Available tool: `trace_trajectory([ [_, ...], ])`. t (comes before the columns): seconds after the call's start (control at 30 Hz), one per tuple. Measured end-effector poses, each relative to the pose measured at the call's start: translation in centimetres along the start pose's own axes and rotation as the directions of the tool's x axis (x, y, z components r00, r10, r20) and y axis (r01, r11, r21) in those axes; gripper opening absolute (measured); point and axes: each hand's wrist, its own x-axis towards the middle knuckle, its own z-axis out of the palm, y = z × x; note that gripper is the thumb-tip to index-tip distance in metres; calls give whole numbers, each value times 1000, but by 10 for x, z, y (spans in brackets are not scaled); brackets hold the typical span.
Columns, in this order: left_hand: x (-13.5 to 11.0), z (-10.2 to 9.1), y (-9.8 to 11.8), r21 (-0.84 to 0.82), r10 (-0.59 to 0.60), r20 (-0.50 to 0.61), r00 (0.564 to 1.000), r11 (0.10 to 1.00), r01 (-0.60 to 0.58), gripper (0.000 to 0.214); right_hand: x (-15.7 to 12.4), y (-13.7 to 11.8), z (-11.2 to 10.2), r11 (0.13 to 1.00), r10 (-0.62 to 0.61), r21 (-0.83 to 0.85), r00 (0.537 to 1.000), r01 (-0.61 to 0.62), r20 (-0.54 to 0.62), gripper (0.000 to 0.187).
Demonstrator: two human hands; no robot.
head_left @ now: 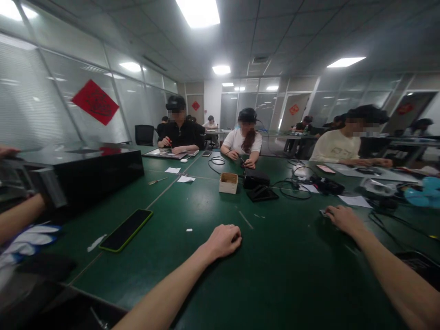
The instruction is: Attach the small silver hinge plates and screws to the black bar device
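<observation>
My left hand [225, 240] rests on the green table [275, 275] with its fingers curled in a loose fist; nothing shows in the gap by the thumb. Further right, my right hand [345, 220] lies low over the tabletop, its fingers bent around the edge of a small grey piece [323, 213]. Most of that piece is hidden, so its kind is unclear. A scrap of white paper [189, 229] lies left of my left hand. Beyond it lies a phone in a green case [126, 230], its dark screen facing up.
A small open cardboard box [228, 183] stands ahead, beside a black case [256, 178] and a black tray-like part [262, 193]. Cables and white papers [354, 201] lie at right. A large black box [99, 178], with another person's arm [20, 217] near it, occupies the left. Several people sit opposite.
</observation>
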Motion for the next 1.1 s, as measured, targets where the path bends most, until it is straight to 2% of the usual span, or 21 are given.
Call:
trace_trajectory([
  [0.13,0,1,-1,22,13,-4,1000,1000,-13,11,3,7,6,995,-85,-47,993,89,83,20],
  [0.53,1,0,2,24,6,0,1000,1000,-6,12,5,11,9,983,-129,-118,984,144,124,29],
  [0.77,4,4,1,40,-5,6,1000,999,5,11,2,14,12,977,-144,-147,987,154,76,31],
  [1.1,4,1,2,34,5,10,1000,999,-6,10,5,15,16,978,-131,-148,987,143,91,36],
])
